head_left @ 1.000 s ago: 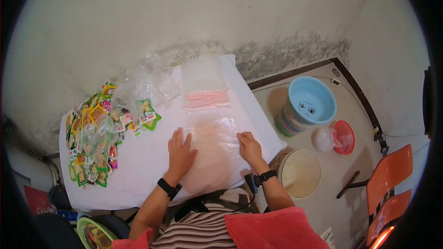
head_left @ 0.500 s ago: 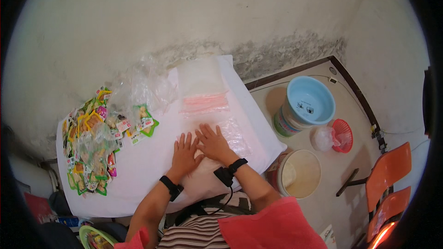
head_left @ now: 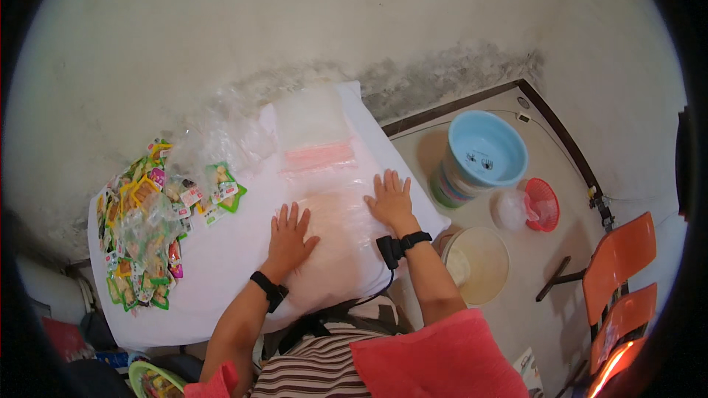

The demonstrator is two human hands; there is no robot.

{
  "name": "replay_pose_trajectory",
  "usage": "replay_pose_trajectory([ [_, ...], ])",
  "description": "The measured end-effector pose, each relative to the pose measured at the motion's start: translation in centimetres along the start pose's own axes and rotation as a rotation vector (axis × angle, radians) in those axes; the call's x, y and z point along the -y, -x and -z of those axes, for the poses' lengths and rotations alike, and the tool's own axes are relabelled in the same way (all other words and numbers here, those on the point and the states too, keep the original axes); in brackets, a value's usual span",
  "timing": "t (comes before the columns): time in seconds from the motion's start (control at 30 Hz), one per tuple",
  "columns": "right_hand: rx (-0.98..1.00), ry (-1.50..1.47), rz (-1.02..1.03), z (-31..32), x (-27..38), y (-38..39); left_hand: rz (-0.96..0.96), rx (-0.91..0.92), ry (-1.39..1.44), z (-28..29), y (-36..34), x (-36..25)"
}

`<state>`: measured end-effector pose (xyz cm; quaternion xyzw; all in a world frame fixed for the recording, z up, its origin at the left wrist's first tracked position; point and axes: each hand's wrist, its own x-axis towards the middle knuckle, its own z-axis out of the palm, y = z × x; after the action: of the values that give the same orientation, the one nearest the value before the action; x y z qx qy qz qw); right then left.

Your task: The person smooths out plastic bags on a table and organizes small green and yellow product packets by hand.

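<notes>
The desk (head_left: 221,280), covered in white, carries a clear plastic bag (head_left: 335,232) near its front edge. The left hand (head_left: 289,234) and right hand (head_left: 389,200) lie flat on it, fingers spread apart, gripping nothing. This looks like the smoothing step; the next move probably needs even pressure outward.

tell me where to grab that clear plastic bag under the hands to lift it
The clear plastic bag lies flat on the white-covered table, so probably pinch an edge, not the middle. Its near edge, between the left hand and right hand, faces the person; come from there.
</notes>
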<state>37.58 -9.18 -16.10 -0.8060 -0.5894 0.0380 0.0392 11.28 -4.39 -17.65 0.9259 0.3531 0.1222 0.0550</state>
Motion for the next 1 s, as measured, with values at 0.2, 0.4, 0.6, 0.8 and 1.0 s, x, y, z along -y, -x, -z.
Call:
replay_pose_trajectory([
  [0.2, -0.162, -0.249, 0.373, -0.6, 8.7, 5.3, 0.069, 0.097, 0.005, 0.4, 0.0, -0.1],
  [0.4, -0.137, -0.356, 0.389, -4.1, 9.2, 7.8, 0.039, 0.075, -0.045, -0.7, -0.2, 0.3],
  [0.6, -0.120, -0.179, 0.195, -2.9, 2.8, 9.7, 0.077, 0.110, 0.010, 0.5, -0.2, -0.5],
  [0.8, -0.250, -0.095, -0.017, -2.1, -0.6, 8.8, 0.090, 0.116, 0.031, 0.3, 0.0, 0.1],
  [1.0, -0.252, -0.099, 0.326, -0.4, 2.3, 5.0, 0.016, 0.084, -0.018, 1.5, -1.3, -1.4],
])
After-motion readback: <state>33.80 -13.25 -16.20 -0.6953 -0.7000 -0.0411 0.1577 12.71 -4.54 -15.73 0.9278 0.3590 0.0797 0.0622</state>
